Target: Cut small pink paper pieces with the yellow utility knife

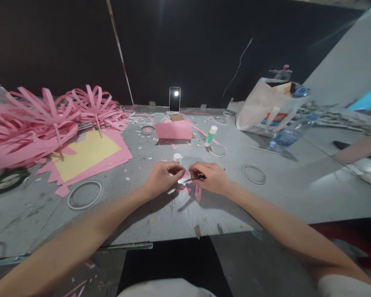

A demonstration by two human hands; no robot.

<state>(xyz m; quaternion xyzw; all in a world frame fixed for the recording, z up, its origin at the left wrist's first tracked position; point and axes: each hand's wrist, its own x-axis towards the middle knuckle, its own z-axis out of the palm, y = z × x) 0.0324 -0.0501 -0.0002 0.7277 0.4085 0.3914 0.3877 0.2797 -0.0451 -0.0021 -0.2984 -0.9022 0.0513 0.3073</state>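
My right hand (214,177) is closed around small scissors (200,176) with a black-and-yellow handle. The dark blade points left, toward my other hand. Thumb and fingers of my left hand (162,178) pinch a small piece of pink paper (185,174), partly hidden between the hands. Below them on the grey table lie pink paper scraps (198,193). Just beyond my left hand sits a small white cap (177,157). Farther back are a green-and-white glue stick (210,136), upright but leaning in view, and a folded pink sheet (174,130).
Pink paper-strip loops (49,111) pile up at left, beside a yellow sheet (89,152) on pink paper. Tape rings (85,194) lie about. A lit phone (174,99) leans at the back. To the right are a white bag (256,107), a plastic bottle (290,134) and a thin stick (268,151).
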